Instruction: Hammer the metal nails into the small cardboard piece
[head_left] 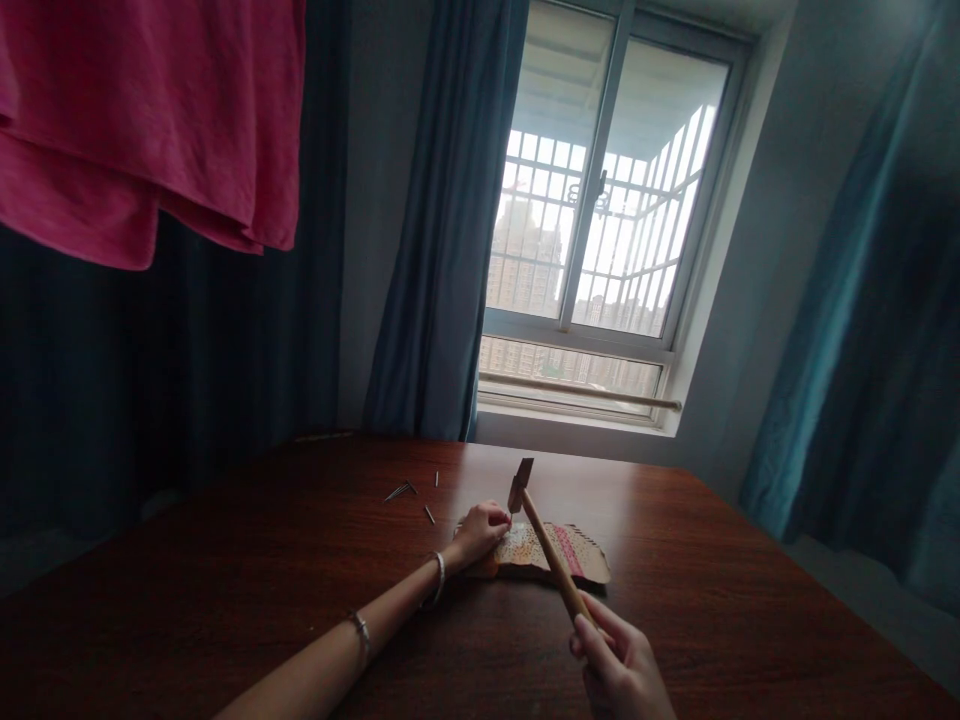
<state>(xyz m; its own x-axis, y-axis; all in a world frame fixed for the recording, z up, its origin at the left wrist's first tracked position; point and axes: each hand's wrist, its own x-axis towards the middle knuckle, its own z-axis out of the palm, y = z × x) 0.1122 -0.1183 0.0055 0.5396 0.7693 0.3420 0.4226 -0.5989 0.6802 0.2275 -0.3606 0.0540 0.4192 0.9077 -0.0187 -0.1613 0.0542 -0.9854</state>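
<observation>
My left hand [480,530] pinches a thin nail [511,519] upright over a flat, patterned board [536,550] with torn-looking edges, perhaps cardboard. Part of the board's left end is hidden under that hand. In my right hand [619,655] is a hammer, gripped by the lower end of its wooden handle [553,556]. The hammer head [519,486] is at the nail's top; whether the two touch I cannot tell. Several loose nails [401,491] lie on the table beyond my left hand.
The dark red-brown wooden table [360,610] spreads out under everything. Behind it stand a blue curtain [442,250] and a barred window [592,200]. A pink cloth [157,120] hangs at the upper left.
</observation>
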